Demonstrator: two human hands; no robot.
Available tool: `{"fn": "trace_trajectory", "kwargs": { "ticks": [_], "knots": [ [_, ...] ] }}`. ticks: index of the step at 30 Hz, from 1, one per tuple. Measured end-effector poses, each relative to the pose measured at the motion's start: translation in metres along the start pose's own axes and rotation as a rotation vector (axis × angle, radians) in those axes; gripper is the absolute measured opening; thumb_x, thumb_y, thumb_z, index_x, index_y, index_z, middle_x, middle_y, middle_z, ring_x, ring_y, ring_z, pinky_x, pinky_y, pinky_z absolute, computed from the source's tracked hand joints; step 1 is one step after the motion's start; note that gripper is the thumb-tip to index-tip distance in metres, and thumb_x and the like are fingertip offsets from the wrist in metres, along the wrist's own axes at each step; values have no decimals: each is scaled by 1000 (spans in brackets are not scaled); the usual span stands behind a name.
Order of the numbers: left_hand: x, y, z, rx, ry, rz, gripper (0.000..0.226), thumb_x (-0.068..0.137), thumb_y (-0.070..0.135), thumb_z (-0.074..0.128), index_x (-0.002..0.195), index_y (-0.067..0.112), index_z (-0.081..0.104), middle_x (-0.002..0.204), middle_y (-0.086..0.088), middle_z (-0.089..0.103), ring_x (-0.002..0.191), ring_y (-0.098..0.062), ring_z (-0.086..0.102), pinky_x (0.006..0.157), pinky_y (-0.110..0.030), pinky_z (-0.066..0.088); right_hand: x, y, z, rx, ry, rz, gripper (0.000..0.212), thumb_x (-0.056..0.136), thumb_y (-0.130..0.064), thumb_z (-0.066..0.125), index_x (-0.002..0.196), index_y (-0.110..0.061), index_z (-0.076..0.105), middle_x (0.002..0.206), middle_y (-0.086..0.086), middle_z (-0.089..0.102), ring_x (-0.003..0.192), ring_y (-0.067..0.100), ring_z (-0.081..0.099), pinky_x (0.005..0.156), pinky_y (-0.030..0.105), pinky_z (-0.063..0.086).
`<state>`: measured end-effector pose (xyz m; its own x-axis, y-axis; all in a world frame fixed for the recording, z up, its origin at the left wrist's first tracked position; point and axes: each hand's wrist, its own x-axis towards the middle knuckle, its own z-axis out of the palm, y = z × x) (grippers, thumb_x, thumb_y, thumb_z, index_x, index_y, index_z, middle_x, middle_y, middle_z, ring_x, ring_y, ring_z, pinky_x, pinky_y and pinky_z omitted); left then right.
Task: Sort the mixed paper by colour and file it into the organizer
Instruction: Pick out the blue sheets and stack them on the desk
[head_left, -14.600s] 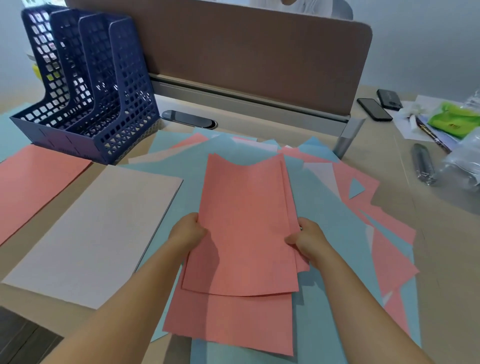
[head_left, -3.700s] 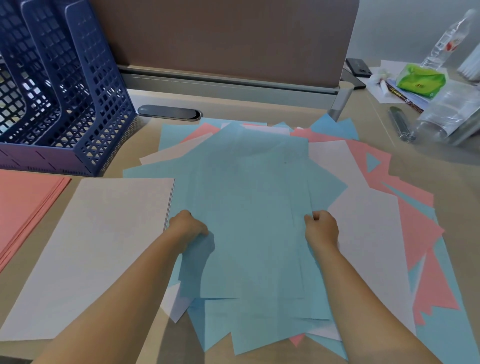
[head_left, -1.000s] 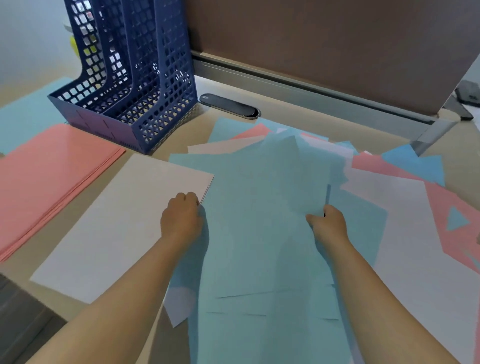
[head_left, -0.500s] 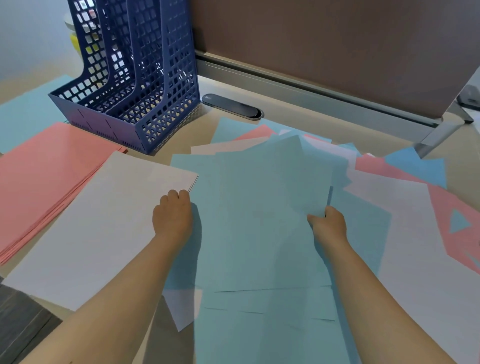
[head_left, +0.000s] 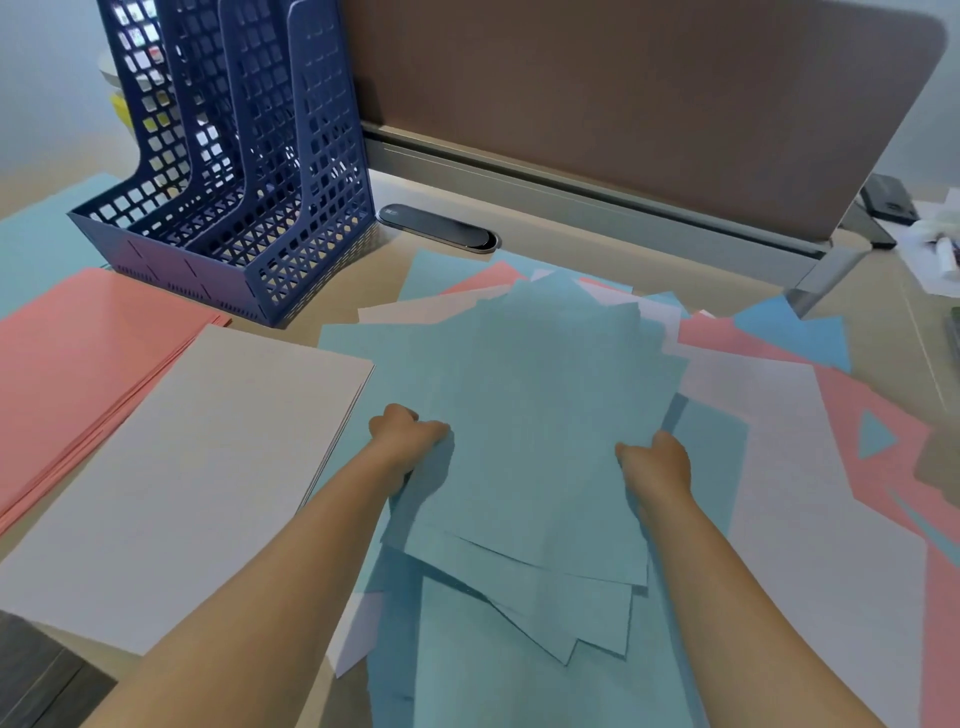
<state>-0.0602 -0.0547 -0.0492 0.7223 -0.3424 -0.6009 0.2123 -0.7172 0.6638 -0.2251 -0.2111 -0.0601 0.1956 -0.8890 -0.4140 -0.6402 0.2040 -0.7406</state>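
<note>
A bundle of several light blue sheets (head_left: 530, 415) is lifted off the mixed pile, its near corners fanned out. My left hand (head_left: 405, 436) grips the bundle's left edge and my right hand (head_left: 657, 465) grips its right edge. Under and around it lies the mixed pile (head_left: 810, 467) of blue, pink and white paper. A sorted white stack (head_left: 182, 467) lies to the left, with a sorted pink stack (head_left: 78, 353) further left. The dark blue mesh organizer (head_left: 270, 208) stands at the back left with its slots showing no paper.
A brown desk divider (head_left: 623, 104) runs along the back, with a grey cable cover (head_left: 439, 228) below it. More blue paper (head_left: 31, 244) lies at the far left. Phones and small clutter (head_left: 914, 218) sit at the far right. The desk's near edge is at lower left.
Both hands have closed on the blue sheets' side edges and raised the bundle off the pile; half a second ago my left hand lay by the white stack's edge.
</note>
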Motion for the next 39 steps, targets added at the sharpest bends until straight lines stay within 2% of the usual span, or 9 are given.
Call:
{"fn": "trace_trajectory", "kwargs": {
  "ticks": [4,7,9,14,19,23,29,34,39],
  "knots": [
    [-2,-5,1,-102,-99,-19,54,90,25,59,131,0,35,116,-18,52,84,-27,52,63,-28,42,-5,-5,4,124,-128,8,18,84,3,57,100,-2,50,116,22,58,94,29,56,83,37,47],
    [-2,-11,-6,-125,-81,7,67,91,29,58,143,3,26,135,-14,46,114,-30,53,92,-36,45,-11,-8,6,170,-228,-7,9,86,4,55,89,-4,52,104,14,59,94,29,58,84,37,47],
    [-1,-15,-11,-195,-65,-2,50,92,32,55,132,5,44,113,-9,57,102,-26,56,96,-37,42,-13,-9,5,162,-215,-51,10,87,4,53,93,-3,55,104,12,59,97,30,58,84,37,47],
    [-8,-25,-16,-358,-61,-116,23,95,19,50,74,12,45,62,-5,30,54,-17,32,49,-22,32,-6,-5,-7,23,89,-176,22,88,0,49,109,2,54,114,21,59,106,34,55,77,33,38],
    [-11,-38,-15,-473,-61,-107,25,88,-7,52,69,5,42,62,-4,35,55,-18,40,51,-23,46,-2,2,-30,139,169,-221,27,88,2,51,116,3,52,122,20,57,113,32,54,91,34,40],
    [-15,-41,-11,-398,51,-34,44,84,-12,53,51,9,33,40,-3,39,37,-16,47,45,-19,46,-1,15,-49,248,-43,-147,32,87,8,50,118,0,52,121,19,59,96,24,56,85,35,45],
    [-6,-27,-12,-435,309,94,25,90,2,50,67,8,49,63,-6,40,57,-18,34,54,-26,28,-9,27,-50,55,-262,-130,23,86,11,50,105,0,57,100,14,60,80,23,58,56,22,50],
    [-9,-4,0,-520,181,138,37,100,18,37,136,13,43,141,-5,44,129,-26,43,106,-35,35,-4,27,-36,-393,-147,-142,37,80,-23,61,112,-4,56,122,14,53,113,33,51,97,39,44],
    [-4,-27,0,-190,236,22,63,91,28,53,145,12,24,149,-12,32,136,-34,32,111,-48,30,-15,32,-38,-640,-64,-74,78,91,-48,47,148,-10,11,157,14,1,145,33,0,118,44,7]
  ]
}}
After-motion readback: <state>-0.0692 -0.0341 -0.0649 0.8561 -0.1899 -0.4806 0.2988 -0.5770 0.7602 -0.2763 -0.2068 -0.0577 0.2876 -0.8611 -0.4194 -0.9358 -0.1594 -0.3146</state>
